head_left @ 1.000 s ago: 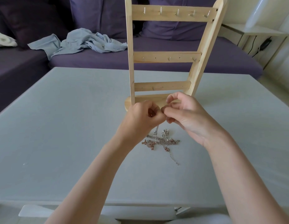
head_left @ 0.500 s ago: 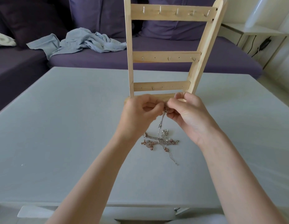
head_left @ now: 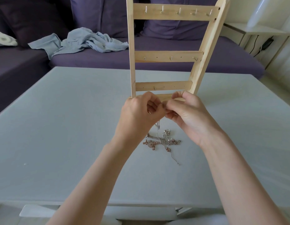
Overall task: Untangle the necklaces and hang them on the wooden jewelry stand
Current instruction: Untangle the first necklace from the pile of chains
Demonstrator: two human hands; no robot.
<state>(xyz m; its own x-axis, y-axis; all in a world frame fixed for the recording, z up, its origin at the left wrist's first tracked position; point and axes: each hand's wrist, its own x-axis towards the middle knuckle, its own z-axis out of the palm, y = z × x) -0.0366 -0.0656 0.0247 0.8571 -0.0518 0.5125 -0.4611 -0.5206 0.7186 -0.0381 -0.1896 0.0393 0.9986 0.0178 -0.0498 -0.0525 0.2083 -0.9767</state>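
Together, left hand (head_left: 139, 114), right hand (head_left: 188, 114) pinching necklaces (head_left: 160, 140) (tangled), stand (head_left: 168, 56) behind

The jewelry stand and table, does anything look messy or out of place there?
Yes. The necklaces lie in a knotted heap on the table, one strand pinched up between the left hand and right hand. The wooden jewelry stand has bare hooks. A crumpled garment sprawls on the sofa.

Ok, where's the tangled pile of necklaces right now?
In the head view the tangled necklaces lie mid-table, just below the left hand and right hand, which pinch one strand in front of the wooden stand.
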